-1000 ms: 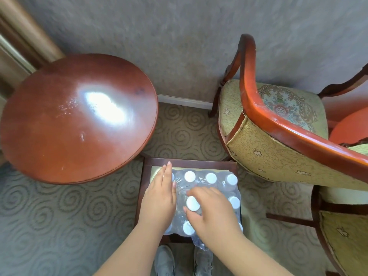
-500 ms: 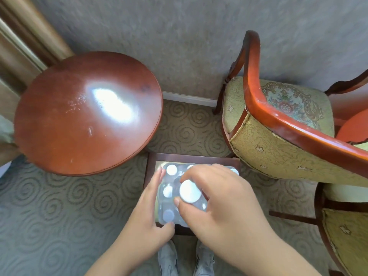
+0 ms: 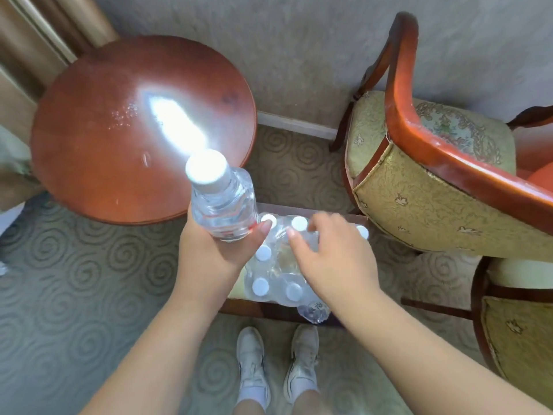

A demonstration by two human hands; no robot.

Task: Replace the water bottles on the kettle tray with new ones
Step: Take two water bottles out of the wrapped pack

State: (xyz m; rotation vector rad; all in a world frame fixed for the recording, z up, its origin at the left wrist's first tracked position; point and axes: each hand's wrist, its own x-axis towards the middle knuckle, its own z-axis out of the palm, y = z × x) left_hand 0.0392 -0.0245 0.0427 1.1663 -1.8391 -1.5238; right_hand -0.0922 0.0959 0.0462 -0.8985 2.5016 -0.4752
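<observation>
1. The left hand (image 3: 215,253) grips a clear water bottle (image 3: 223,205) around its lower body, fingers and thumb wrapped tight, white cap (image 3: 206,167) tilted up toward the camera.
2. That bottle hangs just above the near-left corner of the shrink-wrapped pack of bottles (image 3: 278,265), over the round table's (image 3: 98,139) near edge.
3. The right hand (image 3: 332,259) hovers over the pack's right half, fingers loosely spread and curled down, gripping nothing.
4. The pack sits on a low stool (image 3: 269,310), white caps showing.
5. An armchair (image 3: 434,181) stands right of the pack; white shoes (image 3: 278,369) stand just below it on the carpet (image 3: 59,280).
</observation>
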